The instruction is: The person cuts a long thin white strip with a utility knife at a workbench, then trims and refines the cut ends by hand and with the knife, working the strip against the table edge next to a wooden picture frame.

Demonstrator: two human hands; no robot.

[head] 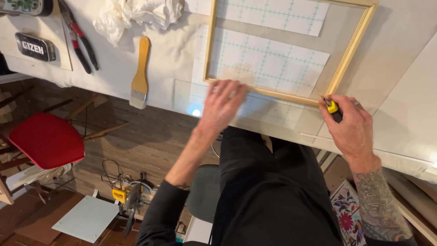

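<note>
A pale wooden frame [350,50] lies on a sheet of glass [184,93] over gridded paper [268,61] on the white worktable. My left hand [221,105] presses flat, fingers spread, on the frame's near edge. At the frame's near right corner, my right hand [351,125] grips a small yellow and black cutting tool [333,108], its tip against the outside of the wood.
A wooden-handled flat brush [141,73], red-handled pliers [79,38], a crumpled white cloth [136,16] and a dark tin [35,46] lie at the left of the table. Below are a red chair [45,139], a yellow power saw [129,198] and a loose pane [86,218].
</note>
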